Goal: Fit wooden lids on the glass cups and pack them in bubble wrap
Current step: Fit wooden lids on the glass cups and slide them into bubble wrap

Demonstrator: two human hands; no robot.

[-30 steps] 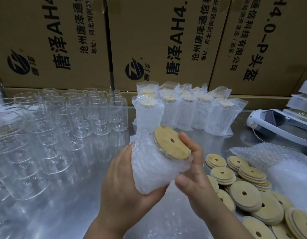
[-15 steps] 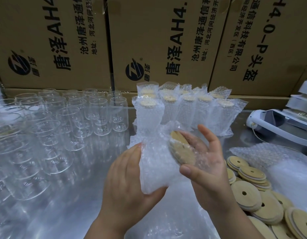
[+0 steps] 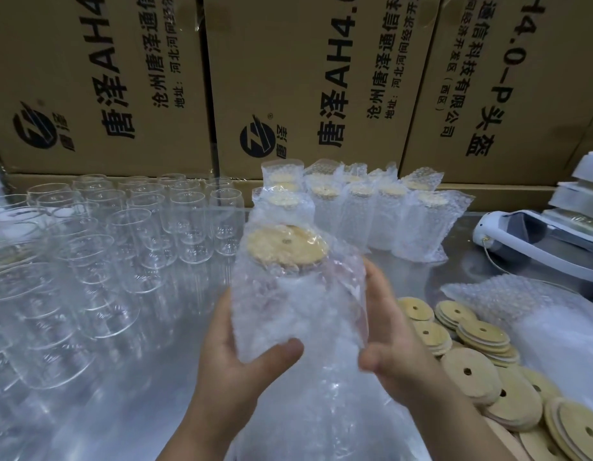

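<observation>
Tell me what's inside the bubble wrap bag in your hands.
A wooden lid with a small hole shows through the bag near its top. The cup under it cannot be made out through the bubbles.

tan lid (image 3: 286, 244), clear bubble-dotted wrap (image 3: 298, 304), seemingly silver table (image 3: 122, 410)
</observation>
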